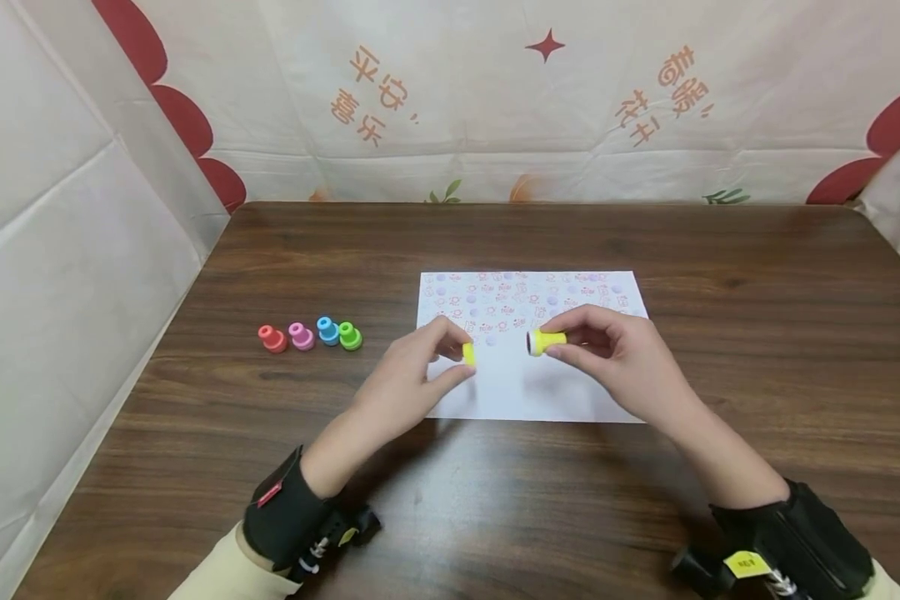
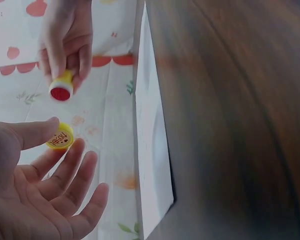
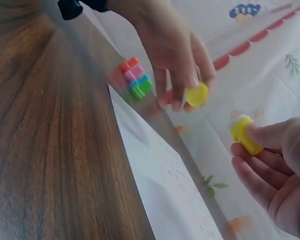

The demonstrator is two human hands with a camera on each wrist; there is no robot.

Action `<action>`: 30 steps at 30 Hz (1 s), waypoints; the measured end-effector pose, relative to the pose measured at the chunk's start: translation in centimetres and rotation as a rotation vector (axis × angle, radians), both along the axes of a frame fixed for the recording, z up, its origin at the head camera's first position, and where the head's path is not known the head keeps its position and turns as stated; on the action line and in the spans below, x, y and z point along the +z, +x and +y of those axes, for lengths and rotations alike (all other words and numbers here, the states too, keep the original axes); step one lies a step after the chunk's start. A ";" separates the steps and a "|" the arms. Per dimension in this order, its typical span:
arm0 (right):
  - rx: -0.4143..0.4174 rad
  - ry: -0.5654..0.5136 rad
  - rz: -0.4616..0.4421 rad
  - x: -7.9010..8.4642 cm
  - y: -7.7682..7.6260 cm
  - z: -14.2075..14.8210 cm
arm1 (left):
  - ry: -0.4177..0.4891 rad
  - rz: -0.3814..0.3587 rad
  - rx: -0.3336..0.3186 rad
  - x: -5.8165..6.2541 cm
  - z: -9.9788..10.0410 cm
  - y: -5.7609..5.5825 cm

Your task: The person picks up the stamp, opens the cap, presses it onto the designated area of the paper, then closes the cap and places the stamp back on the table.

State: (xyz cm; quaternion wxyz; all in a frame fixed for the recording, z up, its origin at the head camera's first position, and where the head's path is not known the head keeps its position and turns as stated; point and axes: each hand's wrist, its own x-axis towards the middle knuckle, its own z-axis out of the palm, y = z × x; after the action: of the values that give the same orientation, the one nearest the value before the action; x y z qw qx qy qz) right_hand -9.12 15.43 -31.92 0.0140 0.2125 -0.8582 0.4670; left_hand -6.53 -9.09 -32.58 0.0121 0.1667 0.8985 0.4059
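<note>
My right hand (image 1: 618, 358) pinches a yellow stamp (image 1: 547, 342) by its handle, tilted sideways over the paper. In the left wrist view the stamp's round red face (image 2: 61, 93) is uncovered. Between thumb and finger my left hand (image 1: 408, 375) holds a small yellow cap (image 1: 468, 354), apart from the stamp. The cap's printed round side (image 2: 60, 137) shows in the left wrist view. Beneath both hands lies a white sheet of paper (image 1: 517, 392), its upper part covered with rows of small red and purple prints.
To the left of the paper stand a red stamp (image 1: 272, 339), a pink stamp (image 1: 301, 337), a blue stamp (image 1: 327, 331) and a green stamp (image 1: 350, 336). All sit on the dark wooden table (image 1: 195, 450). A white printed cloth (image 1: 465, 108) hangs behind the table.
</note>
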 end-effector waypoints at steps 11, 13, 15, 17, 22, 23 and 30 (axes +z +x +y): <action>0.103 -0.183 -0.197 -0.7 -1.8 0.6 | 0.002 0.022 0.048 0.2 -1.9 -0.1; 0.120 -0.208 -0.225 -0.9 -2.2 0.5 | -0.001 0.026 0.052 0.2 -2.1 0.0; 0.118 -0.204 -0.234 -1.1 -2.4 0.4 | -0.002 0.028 0.051 0.2 -2.3 0.0; 0.107 -0.187 -0.236 -1.3 -2.7 0.2 | -0.003 0.023 0.051 0.1 -2.4 -0.1; 0.086 -0.135 -0.223 -1.5 -3.3 0.0 | -0.017 0.024 0.056 0.3 -2.7 -0.2; 0.087 -0.136 -0.224 -1.5 -3.4 -0.1 | -0.021 0.025 0.057 0.3 -2.7 -0.2; 0.105 -0.080 -0.153 -1.3 -4.2 -0.6 | -0.035 0.024 0.063 0.4 -3.1 -0.4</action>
State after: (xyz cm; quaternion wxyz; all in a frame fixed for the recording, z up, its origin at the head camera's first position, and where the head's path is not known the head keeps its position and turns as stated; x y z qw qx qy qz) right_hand -13.28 14.87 -33.27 -0.0675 0.2202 -0.8252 0.5157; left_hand -6.92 -12.17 -32.15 -0.0085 0.1427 0.9104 0.3882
